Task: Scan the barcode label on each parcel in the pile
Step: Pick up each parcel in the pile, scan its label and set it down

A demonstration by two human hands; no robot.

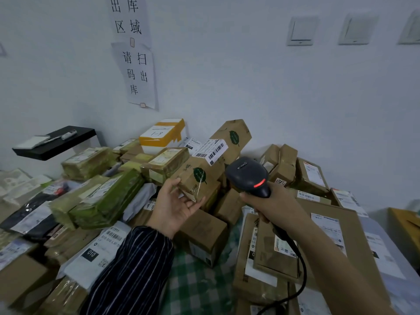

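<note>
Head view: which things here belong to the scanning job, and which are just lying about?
In the job: barcode scanner; leaf-logo parcel, held up; its barcode label; the parcel pile.
Lying about: black shelf with a pen; wall signs; wall switches; checked cloth.

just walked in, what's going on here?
A person is scanning parcels by hand. The left hand holds the near end of a long cardboard box, tilted so its barcode label faces up. The right hand grips a corded scanner, red light on, its head close to that label. The rest of the pile lies around on a green checked cloth; which parcels are already scanned cannot be told.
</note>
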